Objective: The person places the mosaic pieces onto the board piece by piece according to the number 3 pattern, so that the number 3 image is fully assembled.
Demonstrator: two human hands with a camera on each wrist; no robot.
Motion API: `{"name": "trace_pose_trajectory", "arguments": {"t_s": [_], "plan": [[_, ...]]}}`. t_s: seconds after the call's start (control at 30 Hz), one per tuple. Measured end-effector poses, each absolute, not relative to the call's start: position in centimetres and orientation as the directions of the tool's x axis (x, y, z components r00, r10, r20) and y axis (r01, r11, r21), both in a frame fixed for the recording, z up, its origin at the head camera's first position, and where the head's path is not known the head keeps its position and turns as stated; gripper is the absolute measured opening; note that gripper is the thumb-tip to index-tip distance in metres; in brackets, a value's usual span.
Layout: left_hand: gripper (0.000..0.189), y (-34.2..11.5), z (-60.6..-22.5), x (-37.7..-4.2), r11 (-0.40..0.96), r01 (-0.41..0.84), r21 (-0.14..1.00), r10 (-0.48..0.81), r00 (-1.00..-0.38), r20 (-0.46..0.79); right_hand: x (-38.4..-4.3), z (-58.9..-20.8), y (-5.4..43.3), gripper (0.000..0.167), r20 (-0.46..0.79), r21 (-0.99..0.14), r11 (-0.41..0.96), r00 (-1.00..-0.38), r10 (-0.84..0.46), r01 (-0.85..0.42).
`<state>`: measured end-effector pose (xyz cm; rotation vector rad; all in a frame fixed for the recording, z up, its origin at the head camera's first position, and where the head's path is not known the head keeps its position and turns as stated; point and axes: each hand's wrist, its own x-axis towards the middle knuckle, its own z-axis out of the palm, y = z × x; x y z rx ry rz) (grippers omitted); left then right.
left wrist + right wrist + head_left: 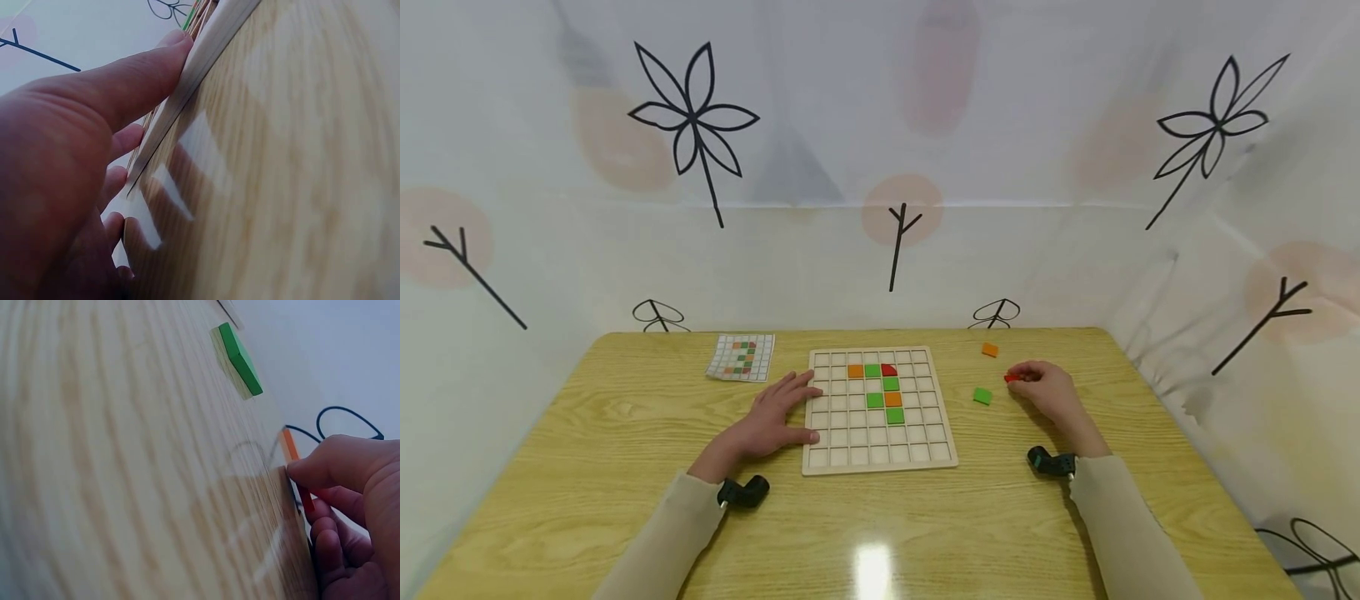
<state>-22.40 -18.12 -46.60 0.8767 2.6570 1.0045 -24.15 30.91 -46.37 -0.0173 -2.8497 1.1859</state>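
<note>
A wooden grid board (pixel 842 458) lies mid-table with several orange and green square tiles and a red quarter-round tile (pixel 889 370) set in its cells. My left hand (pixel 771 417) rests at the board's left edge, fingers spread and nearly straight, thumb and fingertips on the rim. In the left wrist view the thumb (pixel 147 78) lies along the board's side. Right of the board, my right hand (pixel 1048 392) pinches a red tile (pixel 1012 378) between thumb and fingers, low over the table. A loose green tile (pixel 982 396) lies just left of that hand.
Farther back lies a loose orange tile (pixel 990 350). A paper card (pixel 741 358) printed with a coloured grid pattern sits at the back left of the wooden table (pixel 962 533). Behind the table hangs a pale cloth (pixel 820 275) with plant drawings.
</note>
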Motion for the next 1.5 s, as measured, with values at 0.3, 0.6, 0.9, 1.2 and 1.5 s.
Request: {"name": "trace_pose_trajectory", "arguments": {"t_s": [0.3, 0.6, 0.9, 1.2, 1.5], "plan": [[0.066, -18.03, -46.47, -22.36, 0.606, 0.455, 0.652, 0.577, -0.816, 0.034, -24.31, -46.62, 31.2, 0.031, 0.047, -0.709, 0.705, -0.999, 0.027, -0.015], [0.067, -17.92, -46.57, -22.51, 0.612, 0.461, 0.643, 0.574, -0.818, 0.04, -24.08, -46.36, 31.24, 0.032, 0.045, -0.714, 0.7, -0.998, 0.032, -0.01], [0.067, -17.95, -46.68, -22.52, 0.615, 0.46, 0.641, 0.577, -0.816, 0.033, -24.07, -46.42, 31.19, 0.03, 0.045, -0.729, 0.685, -0.998, 0.033, -0.01], [0.067, -18.22, -46.52, -22.63, 0.607, 0.481, 0.632, 0.585, -0.809, 0.053, -24.01, -46.56, 31.03, 0.031, 0.037, -0.74, 0.673, -0.998, 0.043, 0.001], [0.067, -18.13, -46.61, -22.66, 0.607, 0.481, 0.633, 0.584, -0.81, 0.056, -24.01, -45.97, 31.31, 0.033, 0.014, -0.745, 0.667, -1.0, -0.004, -0.013]]}}
